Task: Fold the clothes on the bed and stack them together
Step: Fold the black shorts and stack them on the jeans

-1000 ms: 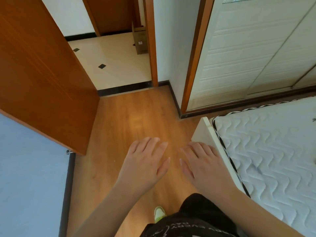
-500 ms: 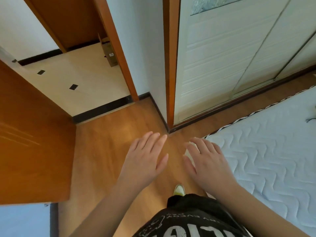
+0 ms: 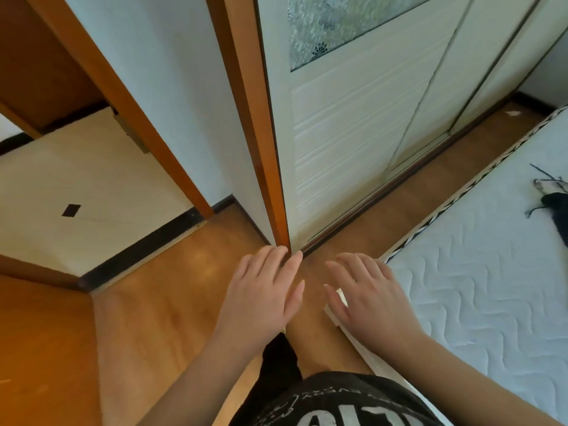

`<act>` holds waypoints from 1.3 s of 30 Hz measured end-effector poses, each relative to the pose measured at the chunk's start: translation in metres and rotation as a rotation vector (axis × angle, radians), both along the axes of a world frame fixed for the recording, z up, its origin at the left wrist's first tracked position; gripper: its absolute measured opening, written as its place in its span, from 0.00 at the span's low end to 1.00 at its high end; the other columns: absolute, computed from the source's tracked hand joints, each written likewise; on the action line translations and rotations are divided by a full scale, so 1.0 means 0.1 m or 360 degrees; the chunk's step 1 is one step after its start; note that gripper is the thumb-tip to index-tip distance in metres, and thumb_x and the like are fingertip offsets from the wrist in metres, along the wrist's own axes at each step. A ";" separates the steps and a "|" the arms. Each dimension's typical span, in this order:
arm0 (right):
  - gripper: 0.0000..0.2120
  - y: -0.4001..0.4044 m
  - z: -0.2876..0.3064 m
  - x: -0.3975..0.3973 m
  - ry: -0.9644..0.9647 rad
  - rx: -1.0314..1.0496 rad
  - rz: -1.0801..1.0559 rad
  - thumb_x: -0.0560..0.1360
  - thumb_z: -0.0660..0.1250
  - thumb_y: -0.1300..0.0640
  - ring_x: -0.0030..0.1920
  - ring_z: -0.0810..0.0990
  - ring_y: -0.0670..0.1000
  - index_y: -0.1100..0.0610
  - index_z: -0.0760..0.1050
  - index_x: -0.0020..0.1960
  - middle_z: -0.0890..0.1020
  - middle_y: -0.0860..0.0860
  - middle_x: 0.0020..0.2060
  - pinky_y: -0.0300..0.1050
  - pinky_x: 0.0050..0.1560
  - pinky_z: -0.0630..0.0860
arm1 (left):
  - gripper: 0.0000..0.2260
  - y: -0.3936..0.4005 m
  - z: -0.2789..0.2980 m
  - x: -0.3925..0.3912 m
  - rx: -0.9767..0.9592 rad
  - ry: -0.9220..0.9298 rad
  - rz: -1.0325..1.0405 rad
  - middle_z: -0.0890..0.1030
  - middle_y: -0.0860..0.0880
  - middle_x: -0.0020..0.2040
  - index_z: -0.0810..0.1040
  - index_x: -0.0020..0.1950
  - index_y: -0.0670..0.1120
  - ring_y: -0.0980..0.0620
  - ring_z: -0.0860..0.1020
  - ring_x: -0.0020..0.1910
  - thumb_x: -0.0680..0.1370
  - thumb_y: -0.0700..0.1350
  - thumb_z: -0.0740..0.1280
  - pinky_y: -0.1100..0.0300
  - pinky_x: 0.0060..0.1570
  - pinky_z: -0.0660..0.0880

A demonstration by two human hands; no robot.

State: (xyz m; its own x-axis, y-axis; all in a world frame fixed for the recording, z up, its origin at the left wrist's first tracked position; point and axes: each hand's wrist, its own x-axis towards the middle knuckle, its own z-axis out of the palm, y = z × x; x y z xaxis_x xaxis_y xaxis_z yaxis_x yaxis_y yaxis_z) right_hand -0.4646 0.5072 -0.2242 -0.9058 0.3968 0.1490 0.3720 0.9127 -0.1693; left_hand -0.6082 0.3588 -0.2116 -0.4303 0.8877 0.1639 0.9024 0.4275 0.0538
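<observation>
Turning toward the bed (image 3: pixel 479 290), we now glimpse dark clothes (image 3: pixel 556 210) at its far side; both hands (image 3: pixel 264 299) (image 3: pixel 372 296) hover released, folding unstarted.

Dark garment (image 3: pixel 556 212) on the bed (image 3: pixel 479 272) is cut off by the right edge; type cannot be determined
</observation>
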 end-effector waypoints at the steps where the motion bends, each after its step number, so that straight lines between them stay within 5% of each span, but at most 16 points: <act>1: 0.14 0.05 -0.01 -0.13 0.0003 0.0001 -0.0009 0.76 0.66 0.47 0.57 0.80 0.54 0.52 0.78 0.58 0.81 0.51 0.55 0.52 0.58 0.77 | 0.22 0.08 -0.04 -0.16 0.0011 0.0014 -0.0034 0.81 0.48 0.61 0.79 0.65 0.50 0.47 0.79 0.61 0.80 0.58 0.55 0.52 0.60 0.74; 11: 0.20 0.58 0.16 -1.18 -0.0005 0.0103 -0.0367 0.79 0.55 0.46 0.60 0.78 0.54 0.54 0.78 0.61 0.80 0.52 0.58 0.52 0.60 0.76 | 0.23 0.95 0.06 -1.43 -0.0050 0.0024 -0.0441 0.77 0.46 0.65 0.73 0.70 0.48 0.44 0.75 0.66 0.81 0.57 0.53 0.48 0.64 0.72; 18: 0.17 0.95 0.19 -1.28 0.0051 0.0110 -0.0693 0.78 0.59 0.48 0.59 0.78 0.53 0.55 0.78 0.60 0.79 0.51 0.57 0.50 0.58 0.74 | 0.25 1.75 0.23 -1.64 -0.0192 -0.0031 -0.0696 0.75 0.44 0.69 0.72 0.72 0.47 0.43 0.72 0.70 0.83 0.57 0.48 0.46 0.67 0.70; 27: 0.19 2.07 0.03 -1.14 -0.0034 0.0056 -0.1118 0.81 0.55 0.45 0.64 0.74 0.52 0.53 0.75 0.64 0.77 0.50 0.62 0.49 0.63 0.71 | 0.26 3.20 0.07 -1.54 -0.0223 -0.0123 -0.0817 0.70 0.47 0.73 0.66 0.75 0.50 0.45 0.65 0.74 0.82 0.59 0.45 0.48 0.72 0.62; 30: 0.20 2.67 -0.02 -0.98 -0.0023 -0.0008 -0.1342 0.81 0.53 0.45 0.66 0.72 0.53 0.52 0.74 0.65 0.75 0.50 0.64 0.51 0.66 0.69 | 0.23 3.88 -0.04 -1.42 -0.0146 -0.0131 -0.0878 0.74 0.47 0.70 0.70 0.72 0.49 0.45 0.70 0.71 0.82 0.58 0.50 0.49 0.69 0.67; 39: 0.20 4.16 0.11 -0.38 -0.0143 -0.0096 -0.1564 0.79 0.58 0.46 0.65 0.74 0.56 0.54 0.75 0.65 0.77 0.53 0.64 0.55 0.65 0.71 | 0.23 5.72 0.04 -0.76 -0.0130 -0.0130 -0.1073 0.73 0.46 0.70 0.70 0.72 0.48 0.44 0.68 0.72 0.82 0.57 0.53 0.47 0.70 0.65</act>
State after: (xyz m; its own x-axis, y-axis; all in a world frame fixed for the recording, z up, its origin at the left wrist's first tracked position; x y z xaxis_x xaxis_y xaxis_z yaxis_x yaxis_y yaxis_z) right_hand -0.5030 0.9232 -0.2131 -0.1767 0.9830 0.0506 0.9734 0.1821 -0.1392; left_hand -0.6847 0.9305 -0.2077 0.2129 0.9741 0.0757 0.9672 -0.2211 0.1248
